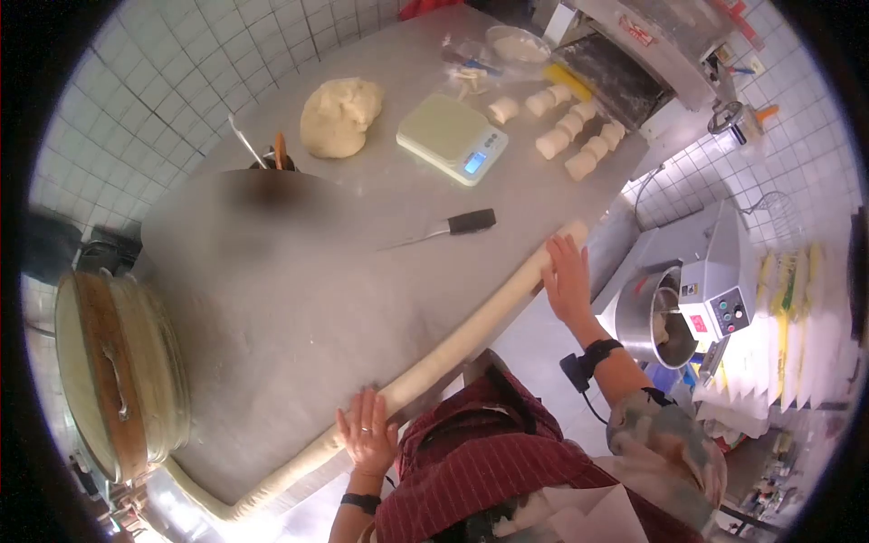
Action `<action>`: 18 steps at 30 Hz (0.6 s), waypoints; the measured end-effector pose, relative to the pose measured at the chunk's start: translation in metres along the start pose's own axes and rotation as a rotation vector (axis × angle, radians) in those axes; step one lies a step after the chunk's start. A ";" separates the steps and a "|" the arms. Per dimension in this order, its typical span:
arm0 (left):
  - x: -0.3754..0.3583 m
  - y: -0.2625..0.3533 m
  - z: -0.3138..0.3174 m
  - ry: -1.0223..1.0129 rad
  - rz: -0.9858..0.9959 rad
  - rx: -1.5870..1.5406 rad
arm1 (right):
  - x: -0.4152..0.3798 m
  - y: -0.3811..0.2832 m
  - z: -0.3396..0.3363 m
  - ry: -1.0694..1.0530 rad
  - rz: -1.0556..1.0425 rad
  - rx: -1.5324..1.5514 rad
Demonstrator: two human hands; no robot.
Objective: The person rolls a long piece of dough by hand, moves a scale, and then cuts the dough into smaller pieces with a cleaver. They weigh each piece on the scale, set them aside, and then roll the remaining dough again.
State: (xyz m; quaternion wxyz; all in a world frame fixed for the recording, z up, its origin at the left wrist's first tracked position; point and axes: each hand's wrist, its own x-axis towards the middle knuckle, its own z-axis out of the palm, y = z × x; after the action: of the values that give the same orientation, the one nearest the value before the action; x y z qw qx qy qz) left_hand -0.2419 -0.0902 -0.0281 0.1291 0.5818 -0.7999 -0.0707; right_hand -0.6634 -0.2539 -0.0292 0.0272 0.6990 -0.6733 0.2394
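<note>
A long rope of dough [453, 348] lies along the near edge of the metal table, bending at its lower left end. My left hand [368, 434] rests on it near the middle, fingers spread. Near the rope's upper right end, my right hand [567, 279] lies on the dough with its fingers stretched out. Beyond the rope is a scraper with a black handle [472, 221]. Farther back stand a lit digital scale [453, 138] and a large lump of dough [341, 118]. Several short dough pieces [559, 136] sit in rows at the back right.
Stacked round sieves [122, 376] stand at the left table edge. A container with utensils [273, 161] is at the back left. A dough machine [615, 72] borders the table at the back right, near a bowl [517, 43]. A mixer [688, 303] stands right of my right arm.
</note>
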 end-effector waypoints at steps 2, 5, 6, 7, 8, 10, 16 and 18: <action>0.035 -0.013 -0.002 -0.088 -0.061 0.134 | 0.018 0.006 0.007 0.018 -0.014 -0.015; 0.088 -0.027 -0.014 -0.015 -0.386 0.172 | 0.093 -0.005 0.038 -0.086 -0.097 -0.109; 0.095 -0.032 -0.012 -0.021 -0.488 0.121 | 0.112 -0.006 0.050 -0.029 -0.073 -0.074; 0.100 -0.024 -0.013 -0.087 -0.421 0.189 | 0.125 -0.009 0.057 0.027 -0.043 -0.041; 0.111 -0.008 -0.011 -0.149 -0.348 0.249 | 0.132 -0.012 0.053 0.015 -0.067 0.007; 0.129 0.035 -0.010 -0.081 -0.349 -0.029 | 0.125 -0.010 0.024 -0.141 -0.226 -0.006; 0.160 0.101 0.017 -0.118 -0.111 -0.096 | 0.081 0.051 -0.024 -0.349 -0.635 0.123; 0.173 0.114 0.015 -0.040 -0.088 -0.112 | 0.106 0.058 -0.021 -0.418 -0.723 0.183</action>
State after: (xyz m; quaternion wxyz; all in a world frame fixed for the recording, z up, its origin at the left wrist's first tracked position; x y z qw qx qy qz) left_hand -0.4002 -0.2195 0.0086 0.1424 0.6067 -0.7708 -0.1324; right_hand -0.7274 -0.3498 0.0119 -0.0899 0.9231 -0.3518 0.1265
